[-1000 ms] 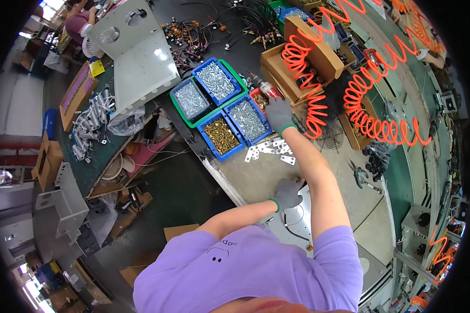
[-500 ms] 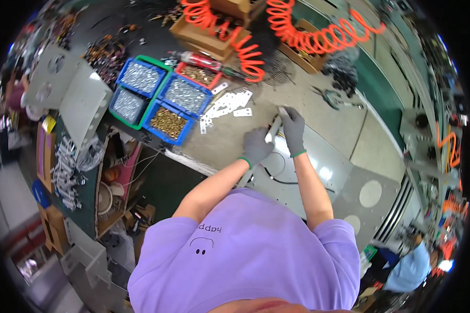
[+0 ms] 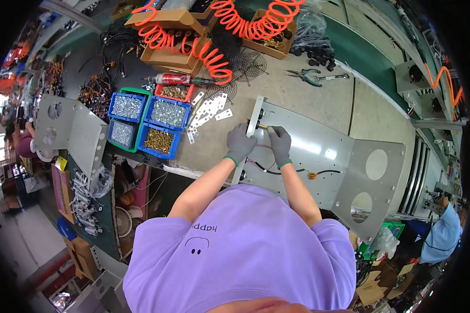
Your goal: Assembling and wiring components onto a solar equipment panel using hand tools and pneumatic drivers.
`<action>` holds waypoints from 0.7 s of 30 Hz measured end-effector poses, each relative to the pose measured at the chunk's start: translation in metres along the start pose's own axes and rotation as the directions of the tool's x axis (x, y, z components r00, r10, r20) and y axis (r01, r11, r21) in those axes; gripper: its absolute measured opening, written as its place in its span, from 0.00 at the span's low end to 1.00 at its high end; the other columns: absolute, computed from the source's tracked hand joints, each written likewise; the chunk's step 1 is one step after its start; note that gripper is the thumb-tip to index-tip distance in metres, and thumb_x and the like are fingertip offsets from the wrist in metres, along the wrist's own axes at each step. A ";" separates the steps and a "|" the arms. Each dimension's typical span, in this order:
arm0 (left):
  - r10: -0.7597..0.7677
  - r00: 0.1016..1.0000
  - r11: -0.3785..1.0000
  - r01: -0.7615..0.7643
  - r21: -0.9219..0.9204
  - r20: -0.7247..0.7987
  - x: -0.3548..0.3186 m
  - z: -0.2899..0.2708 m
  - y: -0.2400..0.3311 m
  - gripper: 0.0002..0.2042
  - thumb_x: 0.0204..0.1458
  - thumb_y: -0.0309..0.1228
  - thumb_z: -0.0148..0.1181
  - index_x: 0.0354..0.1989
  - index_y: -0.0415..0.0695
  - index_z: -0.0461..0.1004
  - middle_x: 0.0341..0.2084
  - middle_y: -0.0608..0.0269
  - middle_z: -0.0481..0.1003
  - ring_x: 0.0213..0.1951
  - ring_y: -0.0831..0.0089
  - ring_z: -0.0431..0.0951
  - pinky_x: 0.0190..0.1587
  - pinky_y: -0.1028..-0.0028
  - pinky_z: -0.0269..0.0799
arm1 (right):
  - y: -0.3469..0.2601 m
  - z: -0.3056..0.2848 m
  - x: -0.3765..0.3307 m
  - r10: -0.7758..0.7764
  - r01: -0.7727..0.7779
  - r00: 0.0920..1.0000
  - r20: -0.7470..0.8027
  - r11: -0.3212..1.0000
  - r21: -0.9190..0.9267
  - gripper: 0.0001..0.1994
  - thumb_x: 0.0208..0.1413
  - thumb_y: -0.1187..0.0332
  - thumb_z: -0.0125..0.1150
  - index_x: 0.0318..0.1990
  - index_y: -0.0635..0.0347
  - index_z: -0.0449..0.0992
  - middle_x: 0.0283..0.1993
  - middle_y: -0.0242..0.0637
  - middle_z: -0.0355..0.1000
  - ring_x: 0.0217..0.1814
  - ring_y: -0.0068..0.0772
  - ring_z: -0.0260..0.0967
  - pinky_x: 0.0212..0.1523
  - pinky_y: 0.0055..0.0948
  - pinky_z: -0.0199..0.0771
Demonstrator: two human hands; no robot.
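Note:
A grey sheet-metal chassis [image 3: 310, 125] lies in front of me, with an upturned flange [image 3: 256, 116] along its left end. My left hand [image 3: 241, 143], in a grey glove, is closed against the outer side of this flange. On the inner side, my right hand [image 3: 280, 144], gloved too, pinches a thin brass-coloured piece [image 3: 263, 127] beside a black fitting on the flange. The fingertips partly hide where the two meet. A black cable [image 3: 277, 171] with an orange-brown coil [image 3: 312, 176] rests on the chassis floor below my right hand.
Blue bins [image 3: 167, 113] of screws and brass parts stand left, near white metal plates [image 3: 210, 109] and a red power screwdriver [image 3: 173, 79]. Pliers [image 3: 310, 78] lie farther back. Orange coiled hoses [image 3: 261, 23] hang over cardboard boxes [image 3: 172, 55]. A person in blue [image 3: 441, 235] is at right.
The view has shifted, showing more of the chassis. My right hand has left the flange's top and now pinches the brass-coloured piece inside it. My left hand stays by the flange.

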State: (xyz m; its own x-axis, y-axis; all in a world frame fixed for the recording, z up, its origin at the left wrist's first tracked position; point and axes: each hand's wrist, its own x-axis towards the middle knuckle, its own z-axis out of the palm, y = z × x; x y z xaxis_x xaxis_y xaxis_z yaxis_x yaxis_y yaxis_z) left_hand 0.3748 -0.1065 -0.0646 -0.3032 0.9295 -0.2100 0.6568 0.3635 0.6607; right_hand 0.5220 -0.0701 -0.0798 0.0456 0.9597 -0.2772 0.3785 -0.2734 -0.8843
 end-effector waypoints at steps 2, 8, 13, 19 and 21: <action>0.012 1.000 1.000 -0.012 -0.013 -0.026 0.001 0.001 -0.002 0.27 0.35 0.35 0.56 0.49 0.43 0.69 0.37 0.53 0.73 0.38 0.54 0.74 0.41 0.62 0.69 | 0.000 -0.001 0.000 -0.013 0.013 1.000 0.025 1.000 0.007 0.13 0.52 0.61 0.59 0.33 0.64 0.76 0.25 0.35 0.72 0.27 0.24 0.66 0.31 0.25 0.66; -0.062 0.995 0.998 0.060 0.027 0.075 0.003 -0.003 0.001 0.32 0.35 0.36 0.58 0.54 0.42 0.65 0.39 0.52 0.72 0.40 0.56 0.74 0.45 0.63 0.68 | 0.001 -0.007 0.009 0.153 -0.217 0.952 0.265 0.948 0.234 0.11 0.52 0.61 0.59 0.36 0.60 0.75 0.28 0.27 0.70 0.28 0.19 0.63 0.26 0.21 0.66; -0.082 0.993 0.996 0.078 0.047 0.087 0.005 0.001 -0.003 0.32 0.34 0.37 0.59 0.54 0.43 0.65 0.37 0.51 0.73 0.39 0.54 0.74 0.43 0.62 0.69 | -0.013 -0.014 0.010 0.225 -0.287 0.919 0.323 0.945 0.158 0.12 0.51 0.62 0.59 0.40 0.58 0.75 0.27 0.25 0.68 0.27 0.16 0.62 0.22 0.19 0.65; -0.049 0.998 0.999 0.048 0.019 0.038 0.003 0.000 0.002 0.30 0.34 0.36 0.59 0.52 0.43 0.67 0.36 0.50 0.73 0.38 0.53 0.74 0.42 0.61 0.70 | -0.002 -0.009 0.015 0.140 -0.230 0.908 0.394 0.954 0.191 0.14 0.51 0.61 0.59 0.42 0.58 0.76 0.27 0.26 0.68 0.22 0.15 0.60 0.20 0.19 0.63; -0.059 0.997 0.998 0.058 0.018 0.051 0.003 -0.001 0.003 0.30 0.34 0.36 0.59 0.51 0.43 0.67 0.36 0.49 0.73 0.38 0.53 0.74 0.42 0.61 0.70 | -0.004 -0.004 0.015 0.107 -0.204 0.906 0.409 0.958 0.202 0.14 0.52 0.61 0.59 0.42 0.59 0.76 0.27 0.27 0.68 0.21 0.15 0.59 0.19 0.19 0.62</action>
State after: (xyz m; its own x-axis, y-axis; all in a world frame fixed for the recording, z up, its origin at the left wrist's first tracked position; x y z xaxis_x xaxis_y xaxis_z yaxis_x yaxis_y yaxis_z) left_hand 0.3752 -0.1032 -0.0629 -0.3056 0.9085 -0.2849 0.6507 0.4177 0.6341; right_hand 0.5249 -0.0540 -0.0794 -0.2964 0.8141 -0.4994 0.1667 -0.4707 -0.8664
